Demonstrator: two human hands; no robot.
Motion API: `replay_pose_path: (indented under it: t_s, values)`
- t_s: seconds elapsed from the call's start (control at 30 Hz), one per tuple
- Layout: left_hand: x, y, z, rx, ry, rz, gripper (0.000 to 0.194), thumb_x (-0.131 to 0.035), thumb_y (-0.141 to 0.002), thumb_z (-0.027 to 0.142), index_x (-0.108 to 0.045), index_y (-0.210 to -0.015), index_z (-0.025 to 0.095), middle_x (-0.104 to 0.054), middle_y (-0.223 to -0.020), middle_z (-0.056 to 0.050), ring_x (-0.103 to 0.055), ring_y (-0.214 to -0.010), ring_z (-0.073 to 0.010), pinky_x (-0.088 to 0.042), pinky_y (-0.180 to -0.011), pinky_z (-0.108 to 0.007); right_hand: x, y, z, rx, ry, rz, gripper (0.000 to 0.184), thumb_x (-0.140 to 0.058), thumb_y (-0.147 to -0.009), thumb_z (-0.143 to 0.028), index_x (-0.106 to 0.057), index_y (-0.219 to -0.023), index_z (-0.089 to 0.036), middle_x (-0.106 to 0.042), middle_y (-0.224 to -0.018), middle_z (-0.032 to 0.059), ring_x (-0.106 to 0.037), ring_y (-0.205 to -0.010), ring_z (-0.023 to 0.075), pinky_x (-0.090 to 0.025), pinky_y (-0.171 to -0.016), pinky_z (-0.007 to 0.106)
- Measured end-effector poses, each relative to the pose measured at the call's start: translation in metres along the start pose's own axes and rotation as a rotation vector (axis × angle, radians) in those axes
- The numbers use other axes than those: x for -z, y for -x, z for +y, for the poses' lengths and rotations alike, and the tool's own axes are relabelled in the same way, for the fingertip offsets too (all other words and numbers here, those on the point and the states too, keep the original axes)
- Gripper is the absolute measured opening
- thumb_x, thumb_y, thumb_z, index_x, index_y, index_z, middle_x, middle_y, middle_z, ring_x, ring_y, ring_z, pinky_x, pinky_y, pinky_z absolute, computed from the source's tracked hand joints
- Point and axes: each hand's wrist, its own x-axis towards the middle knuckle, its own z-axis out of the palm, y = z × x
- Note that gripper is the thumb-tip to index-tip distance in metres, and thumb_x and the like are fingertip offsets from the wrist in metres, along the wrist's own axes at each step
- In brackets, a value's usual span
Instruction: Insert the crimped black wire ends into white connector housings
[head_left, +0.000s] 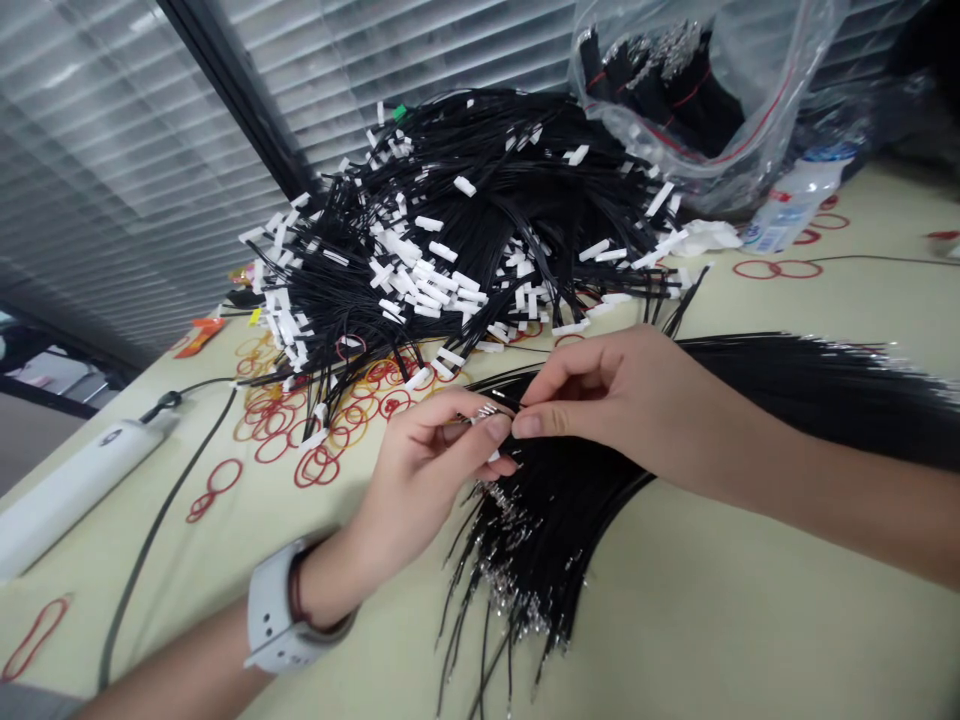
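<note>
On the pale table, a wire heap far, left hand pinches a white connector, right hand a wire.

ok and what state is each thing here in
left hand: pinching a partly hidden white piece
right hand: pinching a thin black wire
wires with bare metal terminals: loose, fanned out
wires with white connectors: heaped
rubber bands: scattered
zip bag: holding banded wire bundles
watch strap: fastened
blinds: lowered
</note>
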Motion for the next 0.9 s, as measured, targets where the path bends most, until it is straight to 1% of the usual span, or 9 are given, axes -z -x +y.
replay_pose_path:
  t_s: [0.13, 0.23, 0.3, 0.4, 0.5, 0.57, 0.67, 0.77, 0.9]
  values:
    - [0.001, 0.001, -0.001, 0.009, 0.003, -0.02, 0.004, -0.065, -0.077, 0.022, -0.065, -0.073, 0.02, -0.064, -0.067, 0.003, -0.064, -0.055, -0.0074, -0.055, -0.053, -0.013, -0.002, 0.002, -0.001, 0.02, 0.079, -0.013, 0.014, -0.072, -0.065, -0.032, -0.067, -0.063, -0.019, -0.064, -0.061, -0.0027, -0.057, -0.057, 0.0108, -0.041, -0.051, 0.023]
    - [0.001, 0.001, -0.001, 0.022, 0.041, -0.031, 0.003, -0.066, -0.077, 0.02, -0.066, -0.074, 0.021, -0.064, -0.067, 0.004, -0.064, -0.055, -0.0062, -0.055, -0.054, -0.012, -0.003, 0.003, -0.004, 0.088, 0.176, 0.006, 0.013, -0.071, -0.067, -0.029, -0.066, -0.061, -0.019, -0.061, -0.057, -0.0042, -0.052, -0.051, 0.0079, -0.038, -0.047, 0.022]
    - [0.001, 0.001, -0.001, 0.03, 0.054, -0.026, 0.004, -0.066, -0.077, 0.018, -0.067, -0.074, 0.021, -0.064, -0.067, 0.004, -0.064, -0.055, -0.0051, -0.054, -0.054, -0.01, -0.003, 0.003, -0.006, 0.138, 0.254, 0.019, 0.012, -0.07, -0.069, -0.029, -0.066, -0.061, -0.019, -0.06, -0.055, -0.0052, -0.051, -0.049, 0.007, -0.037, -0.047, 0.022]
    - [0.001, 0.0, 0.0, 0.036, 0.049, -0.021, 0.005, -0.066, -0.077, 0.019, -0.066, -0.073, 0.021, -0.065, -0.066, 0.004, -0.064, -0.055, -0.0048, -0.054, -0.054, -0.01, -0.003, 0.005, -0.007, 0.213, 0.385, 0.028, 0.012, -0.066, -0.073, -0.029, -0.067, -0.065, -0.021, -0.061, -0.058, -0.0054, -0.051, -0.051, 0.0072, -0.037, -0.052, 0.023]
    - [0.002, 0.0, 0.0, 0.051, 0.034, -0.009, 0.004, -0.066, -0.077, 0.021, -0.065, -0.073, 0.021, -0.066, -0.067, 0.004, -0.064, -0.055, -0.0055, -0.054, -0.054, -0.011, -0.004, 0.008, -0.007, 0.264, 0.492, 0.024, 0.015, -0.058, -0.08, -0.028, -0.068, -0.07, -0.022, -0.061, -0.064, -0.0042, -0.051, -0.055, 0.0081, -0.037, -0.053, 0.024]
    - [0.002, 0.0, 0.0, 0.06, 0.017, 0.007, 0.004, -0.066, -0.077, 0.022, -0.065, -0.073, 0.02, -0.066, -0.068, 0.004, -0.064, -0.054, -0.0062, -0.055, -0.054, -0.012, -0.004, 0.01, -0.007, 0.264, 0.524, 0.028, 0.017, -0.054, -0.08, -0.025, -0.067, -0.07, -0.022, -0.061, -0.065, -0.0041, -0.052, -0.057, 0.0083, -0.037, -0.053, 0.024]
    - [0.002, -0.001, 0.0, 0.062, 0.004, 0.024, 0.004, -0.067, -0.075, 0.021, -0.066, -0.072, 0.019, -0.066, -0.067, 0.003, -0.064, -0.053, -0.0063, -0.054, -0.051, -0.011, -0.004, 0.011, -0.008, 0.221, 0.504, 0.031, 0.016, -0.054, -0.078, -0.025, -0.065, -0.066, -0.022, -0.061, -0.062, -0.0059, -0.052, -0.054, 0.0071, -0.037, -0.052, 0.023]
    - [0.002, 0.0, 0.001, 0.05, 0.012, 0.005, 0.003, -0.067, -0.075, 0.02, -0.067, -0.071, 0.019, -0.066, -0.067, 0.004, -0.065, -0.053, -0.0059, -0.054, -0.052, -0.011, -0.003, 0.01, -0.01, 0.17, 0.479, 0.023, 0.014, -0.056, -0.076, -0.024, -0.065, -0.065, -0.022, -0.061, -0.06, -0.007, -0.052, -0.052, 0.0056, -0.037, -0.051, 0.021]
    - [0.002, 0.0, 0.001, 0.037, 0.019, -0.017, 0.004, -0.067, -0.075, 0.018, -0.067, -0.071, 0.019, -0.065, -0.067, 0.005, -0.064, -0.054, -0.005, -0.055, -0.053, -0.011, 0.0, 0.007, -0.012, 0.159, 0.477, -0.042, 0.015, -0.057, -0.077, -0.022, -0.067, -0.067, -0.022, -0.06, -0.059, -0.0069, -0.051, -0.053, 0.0048, -0.036, -0.05, 0.02]
